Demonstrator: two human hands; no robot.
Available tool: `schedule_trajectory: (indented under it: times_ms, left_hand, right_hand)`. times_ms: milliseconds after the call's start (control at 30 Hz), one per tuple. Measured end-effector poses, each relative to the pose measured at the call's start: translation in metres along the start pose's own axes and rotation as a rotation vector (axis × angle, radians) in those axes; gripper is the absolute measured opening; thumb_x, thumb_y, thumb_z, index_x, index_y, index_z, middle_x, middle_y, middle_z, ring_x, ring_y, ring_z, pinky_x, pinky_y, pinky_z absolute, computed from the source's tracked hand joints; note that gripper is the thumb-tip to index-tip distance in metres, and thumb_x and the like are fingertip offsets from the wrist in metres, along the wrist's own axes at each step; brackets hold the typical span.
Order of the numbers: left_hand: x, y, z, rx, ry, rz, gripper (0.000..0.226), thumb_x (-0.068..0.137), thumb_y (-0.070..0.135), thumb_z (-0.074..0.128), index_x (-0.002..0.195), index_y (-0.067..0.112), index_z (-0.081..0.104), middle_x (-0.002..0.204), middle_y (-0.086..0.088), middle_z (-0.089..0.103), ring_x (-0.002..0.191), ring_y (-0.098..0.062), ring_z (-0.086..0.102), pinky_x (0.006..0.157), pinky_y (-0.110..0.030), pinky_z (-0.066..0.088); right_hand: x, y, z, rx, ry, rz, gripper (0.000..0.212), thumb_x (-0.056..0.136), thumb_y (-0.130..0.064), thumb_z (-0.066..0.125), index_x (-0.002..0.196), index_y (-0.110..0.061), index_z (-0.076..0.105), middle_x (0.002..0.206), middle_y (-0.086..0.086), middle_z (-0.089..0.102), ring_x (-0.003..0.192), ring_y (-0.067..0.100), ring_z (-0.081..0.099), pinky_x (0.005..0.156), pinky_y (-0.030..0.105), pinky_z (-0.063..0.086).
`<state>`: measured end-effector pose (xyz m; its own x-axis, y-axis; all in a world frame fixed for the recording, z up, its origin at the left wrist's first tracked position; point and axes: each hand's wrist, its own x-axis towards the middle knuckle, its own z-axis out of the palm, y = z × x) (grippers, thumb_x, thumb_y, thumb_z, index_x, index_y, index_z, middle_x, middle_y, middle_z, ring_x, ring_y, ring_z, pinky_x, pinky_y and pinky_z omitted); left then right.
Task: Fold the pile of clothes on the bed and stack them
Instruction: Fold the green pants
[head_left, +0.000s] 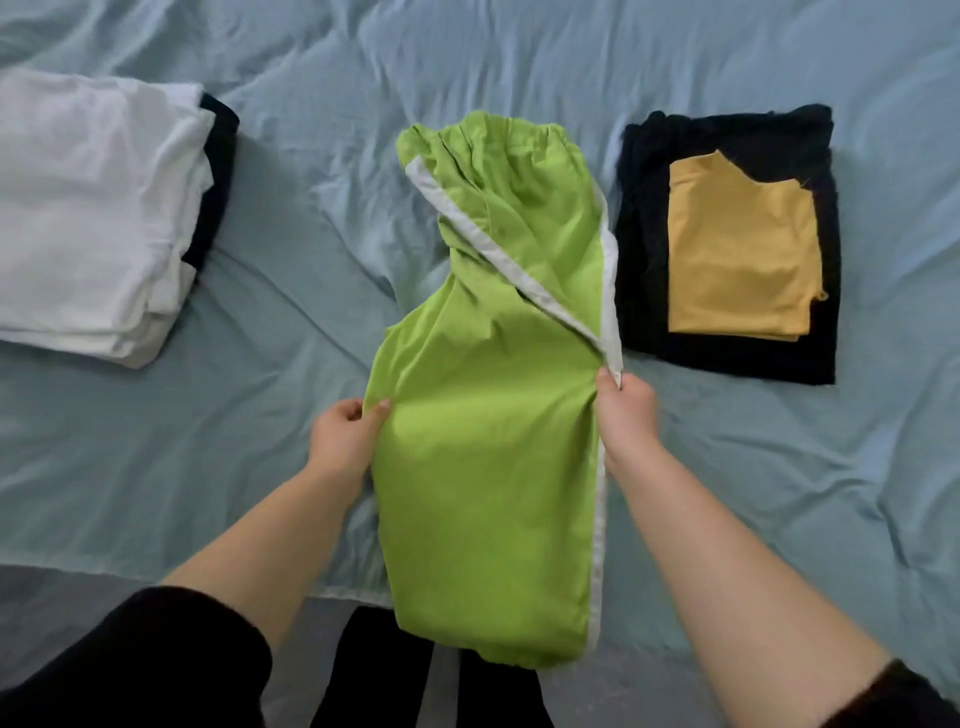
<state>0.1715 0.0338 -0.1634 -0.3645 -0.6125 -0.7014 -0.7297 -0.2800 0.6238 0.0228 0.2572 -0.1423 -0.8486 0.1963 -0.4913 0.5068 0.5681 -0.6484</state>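
Stands at the near edge of the bed (208, 467), black-clad legs (384, 675) above grey floor (78, 587) at the bottom of the view. Reaches forward with both forearms bare below black sleeves (156, 649), angled slightly inward.

Holds the green trousers (488, 467) lengthwise down the middle, lower end reaching past the bed's near edge, white side stripe running up the right side. Pinches the cloth's left edge with the left hand (345, 434), thumb on top, fingers curled behind. Grips the right edge at the white stripe with the right hand (626, 410), fingers closed round a gather of fabric, knuckles up.

Shows the trousers' upper half twisted and resting on the sheet, gathered waistband farthest away. Leaves open blue sheet to either side of the hands.

Lies between two stacks: folded white clothes (93, 208) over a black garment (218, 171) at far left, well apart; a folded yellow garment (737, 254) on a black folded garment (727, 358) at right, just beside the striped edge. Offers wide wrinkled sheet beyond all three.
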Motion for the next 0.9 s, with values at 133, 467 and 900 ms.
schedule_trajectory:
  times_ms: [133, 467, 900]
  left_hand:
    - [0.003, 0.013, -0.004, 0.022, -0.140, -0.064, 0.014, 0.092, 0.028, 0.064, 0.086, 0.015, 0.067, 0.084, -0.002, 0.071, 0.068, -0.009, 0.065, 0.058, -0.023, 0.049]
    - [0.059, 0.098, 0.054, 0.246, -0.081, 0.189, 0.034, 0.082, 0.043, 0.072, 0.104, 0.019, 0.064, 0.097, 0.000, 0.067, 0.090, -0.018, 0.063, 0.082, -0.033, 0.050]
    - [0.077, 0.090, 0.016, 0.333, 0.099, 0.217, 0.011, 0.090, 0.031, 0.063, 0.093, 0.021, 0.065, 0.088, 0.006, 0.066, 0.088, -0.017, 0.062, 0.065, -0.026, 0.040]
  right_hand:
    - [-0.003, -0.002, -0.007, -0.151, -0.075, -0.032, 0.008, 0.091, -0.017, 0.057, 0.096, -0.011, 0.061, 0.088, 0.005, 0.063, 0.083, 0.023, 0.056, 0.068, 0.028, 0.038]
    - [0.036, -0.078, 0.057, -0.847, -0.159, -0.905, 0.047, 0.096, -0.030, 0.050, 0.142, -0.026, 0.039, 0.138, -0.002, 0.048, 0.122, 0.024, 0.048, 0.096, 0.038, 0.040]
    - [0.088, -0.095, 0.034, -0.269, -0.141, -0.116, 0.020, 0.097, -0.020, 0.046, 0.080, -0.011, 0.049, 0.080, 0.004, 0.054, 0.079, 0.024, 0.052, 0.057, 0.032, 0.036]
